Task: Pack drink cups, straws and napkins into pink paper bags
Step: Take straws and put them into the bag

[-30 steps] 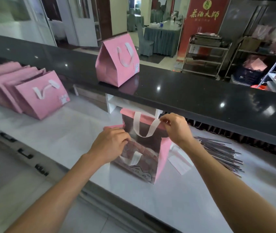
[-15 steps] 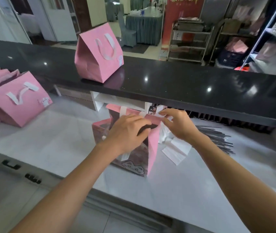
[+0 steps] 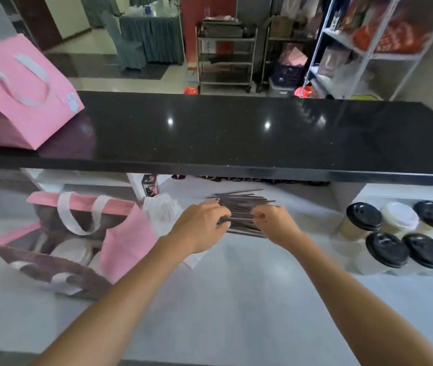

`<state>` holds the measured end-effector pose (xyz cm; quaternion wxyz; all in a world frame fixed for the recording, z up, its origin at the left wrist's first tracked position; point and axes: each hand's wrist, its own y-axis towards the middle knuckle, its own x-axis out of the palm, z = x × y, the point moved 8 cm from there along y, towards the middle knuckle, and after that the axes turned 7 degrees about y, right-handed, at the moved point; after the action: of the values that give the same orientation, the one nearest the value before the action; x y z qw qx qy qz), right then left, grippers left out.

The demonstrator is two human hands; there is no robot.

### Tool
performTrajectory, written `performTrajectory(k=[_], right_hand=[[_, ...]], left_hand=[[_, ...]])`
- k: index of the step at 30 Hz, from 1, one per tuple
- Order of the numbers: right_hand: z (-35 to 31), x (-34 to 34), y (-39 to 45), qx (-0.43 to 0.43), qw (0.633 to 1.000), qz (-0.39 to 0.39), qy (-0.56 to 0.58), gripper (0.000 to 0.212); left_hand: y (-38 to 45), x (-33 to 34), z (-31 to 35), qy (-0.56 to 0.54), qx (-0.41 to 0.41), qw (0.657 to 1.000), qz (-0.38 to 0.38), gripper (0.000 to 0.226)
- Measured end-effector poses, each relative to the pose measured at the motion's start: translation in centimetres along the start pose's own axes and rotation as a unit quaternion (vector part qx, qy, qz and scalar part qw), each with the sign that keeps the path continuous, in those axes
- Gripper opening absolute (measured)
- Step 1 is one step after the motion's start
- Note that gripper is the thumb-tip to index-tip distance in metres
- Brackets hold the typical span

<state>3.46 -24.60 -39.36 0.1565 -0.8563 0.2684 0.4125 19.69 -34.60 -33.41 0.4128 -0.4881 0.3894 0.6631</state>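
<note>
Both hands on the pile of dark straws (image 3: pixel 244 215) near the worktop's back edge: left hand (image 3: pixel 199 228) fingers curled over it, right hand (image 3: pixel 276 224) pinching; blur hides how many each holds. Open pink bag (image 3: pixel 128 244) stands toward the left edge, white lid (image 3: pixel 71 250) visible inside. Lidded cups (image 3: pixel 387 249) at the right edge, partly cut off. Half a second ago both hands were at the bag's top.

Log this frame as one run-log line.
step: picking straws | left hand: on straw pile | right hand: pinching at pile | open pink bag: holds cup, left of hands | lidded cups: waiting right
</note>
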Motion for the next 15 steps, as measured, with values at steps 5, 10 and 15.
performTrajectory(k=[5, 10, 15], right_hand=[[4.3, 2.7, 1.0, -0.004, 0.997, -0.068, -0.041, 0.01], [5.4, 3.9, 2.6, -0.042, 0.995, -0.073, -0.06, 0.027], [5.2, 5.1, 4.5, -0.095, 0.989, -0.057, -0.093, 0.024]], left_hand=[[1.7, 6.3, -1.2, -0.012, -0.065, 0.997, -0.051, 0.028], [1.6, 10.2, -1.8, -0.012, -0.1, 0.991, -0.09, 0.03], [1.1, 13.1, -1.7, -0.005, -0.105, 0.987, -0.122, 0.035]])
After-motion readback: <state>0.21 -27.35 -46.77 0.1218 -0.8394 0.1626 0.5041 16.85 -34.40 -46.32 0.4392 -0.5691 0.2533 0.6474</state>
